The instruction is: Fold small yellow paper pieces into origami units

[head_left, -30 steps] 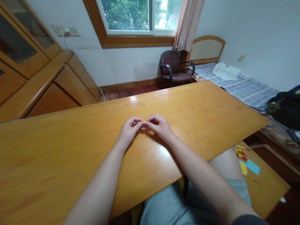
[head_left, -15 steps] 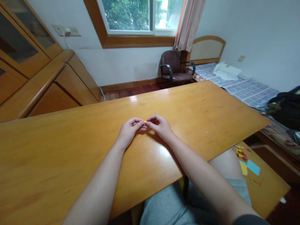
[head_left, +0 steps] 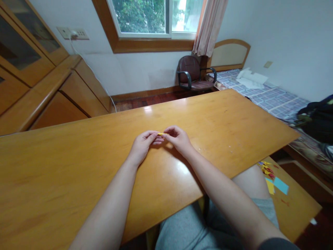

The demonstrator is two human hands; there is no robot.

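A small yellow piece, which looks like folded paper (head_left: 161,134), spans the gap between my fingertips over the middle of the wooden table (head_left: 85,166). My left hand (head_left: 144,143) pinches its left end between thumb and forefinger, with the other fingers curled beneath. On the opposite side, the thumb and fingers of my right hand (head_left: 178,139) are closed on its right end. Most of the piece is hidden by the fingers, so its full shape cannot be made out.
On the lower bench (head_left: 299,215) at my right lie several small yellow and red pieces (head_left: 267,170), a blue sheet (head_left: 281,186) and a yellow sheet (head_left: 270,186). Beyond the table stand a brown armchair (head_left: 191,71) and a bed (head_left: 275,99). Wooden cabinets (head_left: 65,93) line the left.
More of the yellow piece shows between my fingertips, now as a longer strip. My right hand has risen very slightly; both hands keep their pinch.
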